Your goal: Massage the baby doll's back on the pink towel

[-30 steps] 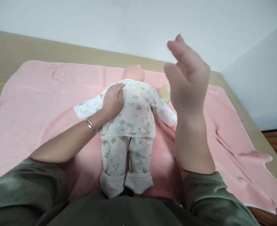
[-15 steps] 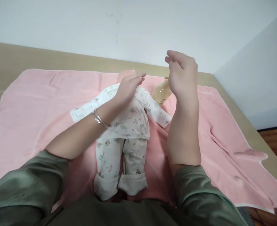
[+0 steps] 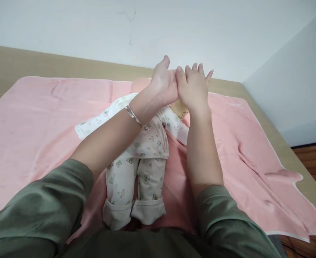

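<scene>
A baby doll (image 3: 144, 143) in white printed pyjamas lies face down on a pink towel (image 3: 39, 118), its feet toward me. My left hand (image 3: 163, 86), with a silver bracelet on the wrist, is raised above the doll's head. My right hand (image 3: 192, 89) is raised beside it, fingers spread, and the two hands touch each other in the air. Neither holds anything. A pale yellow bottle (image 3: 179, 108) lies by the doll's right sleeve, mostly hidden behind my hands.
The towel covers a light wooden surface (image 3: 26, 64) against a white wall. The towel's right edge (image 3: 294, 179) is rumpled near the surface's right edge, with wooden floor beyond it. My green sleeves fill the bottom of the view.
My left hand has lifted off the doll's back and risen. My right hand has come left and down, and the two hands have met above the doll's head.
</scene>
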A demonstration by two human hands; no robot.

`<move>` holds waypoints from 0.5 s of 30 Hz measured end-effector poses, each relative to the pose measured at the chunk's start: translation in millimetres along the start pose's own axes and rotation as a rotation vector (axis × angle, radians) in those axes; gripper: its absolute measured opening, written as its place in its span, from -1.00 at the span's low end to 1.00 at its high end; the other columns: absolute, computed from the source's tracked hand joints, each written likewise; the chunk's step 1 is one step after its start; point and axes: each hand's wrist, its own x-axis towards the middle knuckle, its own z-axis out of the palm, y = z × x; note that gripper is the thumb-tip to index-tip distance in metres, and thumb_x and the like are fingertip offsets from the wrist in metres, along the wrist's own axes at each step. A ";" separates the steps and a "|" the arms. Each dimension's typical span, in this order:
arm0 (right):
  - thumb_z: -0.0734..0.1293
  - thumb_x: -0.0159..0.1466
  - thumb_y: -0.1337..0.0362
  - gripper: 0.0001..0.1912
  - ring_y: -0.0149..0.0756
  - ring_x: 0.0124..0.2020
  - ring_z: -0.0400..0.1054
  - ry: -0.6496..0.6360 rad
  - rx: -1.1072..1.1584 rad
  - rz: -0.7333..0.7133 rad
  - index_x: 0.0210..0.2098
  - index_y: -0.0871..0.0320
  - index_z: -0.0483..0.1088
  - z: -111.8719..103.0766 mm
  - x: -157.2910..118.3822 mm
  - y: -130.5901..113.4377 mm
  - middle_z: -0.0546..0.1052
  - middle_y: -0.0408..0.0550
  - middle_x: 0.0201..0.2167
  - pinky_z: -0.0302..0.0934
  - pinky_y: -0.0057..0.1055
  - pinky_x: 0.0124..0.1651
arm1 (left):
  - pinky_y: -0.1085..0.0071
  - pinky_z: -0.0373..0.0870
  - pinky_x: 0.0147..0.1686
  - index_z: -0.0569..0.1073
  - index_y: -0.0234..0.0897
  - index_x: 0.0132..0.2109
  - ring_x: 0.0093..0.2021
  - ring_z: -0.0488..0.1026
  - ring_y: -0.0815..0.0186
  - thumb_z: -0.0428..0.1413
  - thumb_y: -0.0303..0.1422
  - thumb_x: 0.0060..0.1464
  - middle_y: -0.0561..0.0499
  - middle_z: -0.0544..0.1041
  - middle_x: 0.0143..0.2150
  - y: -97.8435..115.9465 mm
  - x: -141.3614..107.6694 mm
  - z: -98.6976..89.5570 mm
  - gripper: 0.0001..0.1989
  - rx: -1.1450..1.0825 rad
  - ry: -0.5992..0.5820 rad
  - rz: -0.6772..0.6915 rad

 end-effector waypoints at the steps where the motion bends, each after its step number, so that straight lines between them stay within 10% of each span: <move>1: 0.00 0.54 -0.12 -0.45 0.12 0.58 0.00 -0.015 -0.016 -0.007 0.03 0.05 0.48 2.3 -0.5 0.4 0.45 0.06 0.38 -0.52 0.43 0.59 | 0.06 0.31 0.44 0.34 -0.40 0.36 0.55 0.15 -0.08 -0.45 -0.03 0.53 -0.14 0.53 0.25 -2.0 2.3 -1.5 -0.28 -0.036 -0.008 -0.004; 15: 0.00 0.54 0.23 -0.59 0.08 0.48 0.13 -0.109 -0.217 0.089 -0.02 0.13 0.46 2.9 -3.7 -10.9 0.41 0.16 0.37 -0.36 0.33 0.57 | 0.19 0.05 0.57 0.03 -0.39 0.56 0.59 0.05 0.06 -0.25 -0.08 0.52 -0.25 0.16 0.57 2.8 -48.2 -49.7 -0.33 -0.342 -0.003 -0.208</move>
